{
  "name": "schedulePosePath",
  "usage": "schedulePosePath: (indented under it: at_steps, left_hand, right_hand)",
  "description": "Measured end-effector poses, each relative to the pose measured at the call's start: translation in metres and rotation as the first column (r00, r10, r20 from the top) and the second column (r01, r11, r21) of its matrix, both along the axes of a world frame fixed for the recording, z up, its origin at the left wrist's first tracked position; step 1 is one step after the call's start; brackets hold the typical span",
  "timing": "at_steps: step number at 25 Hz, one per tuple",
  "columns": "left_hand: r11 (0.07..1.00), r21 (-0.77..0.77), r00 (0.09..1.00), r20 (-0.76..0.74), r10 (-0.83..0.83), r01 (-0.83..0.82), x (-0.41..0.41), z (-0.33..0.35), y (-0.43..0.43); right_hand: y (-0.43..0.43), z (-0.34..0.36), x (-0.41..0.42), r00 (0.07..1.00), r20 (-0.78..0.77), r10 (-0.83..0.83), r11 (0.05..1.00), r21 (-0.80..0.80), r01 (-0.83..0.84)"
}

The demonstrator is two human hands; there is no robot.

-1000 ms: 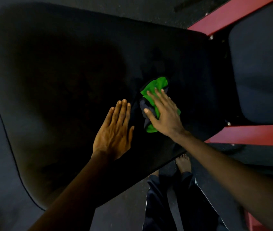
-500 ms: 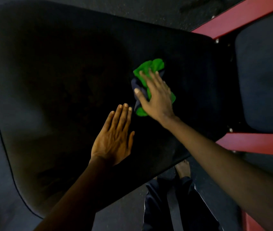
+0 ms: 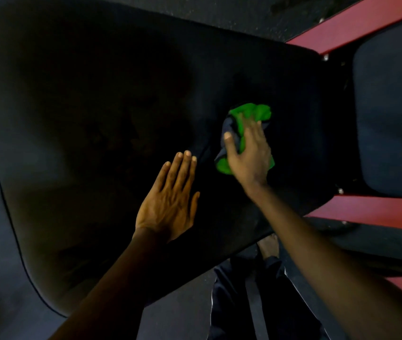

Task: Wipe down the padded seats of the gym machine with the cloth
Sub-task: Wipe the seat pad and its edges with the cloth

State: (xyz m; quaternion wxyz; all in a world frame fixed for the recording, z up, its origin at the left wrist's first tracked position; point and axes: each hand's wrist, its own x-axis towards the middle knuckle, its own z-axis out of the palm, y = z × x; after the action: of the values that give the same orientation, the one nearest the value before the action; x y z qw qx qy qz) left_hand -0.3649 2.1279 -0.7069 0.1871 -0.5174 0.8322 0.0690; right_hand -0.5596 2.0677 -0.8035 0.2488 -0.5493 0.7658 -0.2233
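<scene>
Pressing green cloth [image 3: 256, 111] onto padded seat [image 3: 97, 94].
Right hand [image 3: 249, 155] flat, fingers extended, on cloth near seat's right edge; left hand [image 3: 168, 204] flat, fingers straight, on seat.

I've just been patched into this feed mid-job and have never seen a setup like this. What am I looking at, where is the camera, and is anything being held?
There is no robot here. A person works with bare hands, and the single camera sits on their head, looking down. The big black surface is a padded seat of a gym machine. Its red frame and a second pad show at the right. The left hand rests flat on the seat. The right hand presses a bunched green cloth onto the seat. Its fingers look fairly straight, though they are blurred.
</scene>
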Motion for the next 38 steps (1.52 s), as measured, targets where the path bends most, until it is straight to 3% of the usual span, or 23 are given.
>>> schedulePosePath:
  at_steps: [3, 5, 8, 10, 11, 12, 14, 17, 19, 21, 23, 24, 25, 28, 30, 33, 36, 38]
  left_hand:
    - [1.000, 0.004, 1.000, -0.002, -0.002, 0.002, 0.001, -0.001, 0.001]
    - [1.000, 0.010, 1.000, -0.007, 0.003, -0.003, 0.001, 0.000, 0.001]
    - [1.000, 0.000, 1.000, -0.001, 0.003, -0.003, 0.001, 0.001, 0.001]
    - [1.000, 0.001, 1.000, 0.007, 0.003, -0.003, 0.000, 0.001, 0.000]
    - [1.000, 0.002, 1.000, 0.009, 0.005, -0.005, 0.000, 0.001, 0.000]
    - [1.000, 0.002, 1.000, 0.005, 0.007, -0.007, 0.001, 0.001, 0.000]
    - [1.000, -0.001, 1.000, 0.003, 0.005, -0.005, 0.000, 0.000, 0.000]
    - [1.000, -0.001, 1.000, 0.007, 0.003, -0.003, 0.000, 0.001, 0.000]
    - [1.000, 0.000, 1.000, -0.002, 0.004, -0.004, 0.000, 0.002, 0.000]
    - [1.000, 0.002, 1.000, -0.004, 0.009, -0.009, 0.000, 0.002, 0.001]
    - [1.000, 0.000, 1.000, -0.002, 0.006, -0.006, 0.000, 0.001, 0.001]
    - [1.000, -0.004, 1.000, -0.007, 0.007, -0.007, 0.000, 0.000, 0.001]
    - [1.000, -0.006, 1.000, -0.015, 0.011, -0.011, -0.001, 0.000, 0.001]
    - [1.000, -0.004, 1.000, -0.022, 0.008, -0.008, 0.000, 0.000, 0.001]
    - [1.000, -0.005, 1.000, -0.019, 0.003, -0.003, 0.001, 0.001, 0.001]
    - [1.000, -0.003, 0.999, -0.032, 0.007, -0.007, 0.001, 0.001, 0.000]
    - [1.000, 0.000, 0.999, -0.036, 0.002, -0.002, 0.000, 0.000, 0.000]
    - [1.000, -0.004, 0.999, -0.046, 0.008, -0.008, 0.001, -0.001, 0.001]
  right_hand:
    - [0.040, 0.011, 0.011, 0.972, -0.022, 0.235, 0.971, -0.049, -0.236]
    - [0.026, -0.004, -0.011, 0.956, -0.043, 0.292, 0.951, -0.089, -0.295]
    - [-0.024, -0.027, -0.037, 0.999, -0.012, 0.041, 0.999, -0.029, -0.042]
    - [-0.047, -0.028, -0.035, 0.983, 0.007, -0.183, 0.976, 0.122, 0.180]
    - [-0.048, -0.022, -0.025, 0.977, 0.003, -0.212, 0.967, 0.148, 0.209]
    - [-0.044, -0.013, -0.013, 0.985, 0.002, -0.171, 0.979, 0.113, 0.169]
    - [-0.017, 0.002, 0.004, 0.998, -0.021, 0.067, 0.997, -0.036, -0.068]
    - [0.004, -0.001, -0.005, 0.938, -0.023, 0.346, 0.933, -0.100, -0.346]
    - [-0.015, -0.016, -0.024, 0.962, -0.035, 0.269, 0.958, -0.095, -0.271]
    - [-0.051, -0.026, -0.036, 1.000, 0.027, -0.003, 1.000, 0.026, 0.003]
    - [-0.081, -0.024, -0.032, 0.965, 0.038, -0.258, 0.950, 0.189, 0.247]
    - [-0.087, -0.018, -0.023, 0.958, 0.026, -0.286, 0.939, 0.207, 0.274]
    - [-0.087, -0.012, -0.012, 0.972, 0.019, -0.235, 0.959, 0.168, 0.229]
    - [-0.051, 0.008, 0.020, 0.989, -0.012, 0.148, 0.988, -0.045, -0.148]
    - [-0.034, 0.008, 0.022, 0.960, -0.033, 0.278, 0.959, -0.043, -0.279]
    - [-0.060, -0.010, 0.000, 0.983, -0.078, 0.166, 0.983, -0.066, -0.171]
    - [-0.091, -0.021, -0.015, 1.000, -0.028, -0.011, 1.000, 0.025, 0.012]
    - [-0.080, -0.016, -0.006, 0.999, -0.007, -0.036, 0.998, 0.052, 0.036]
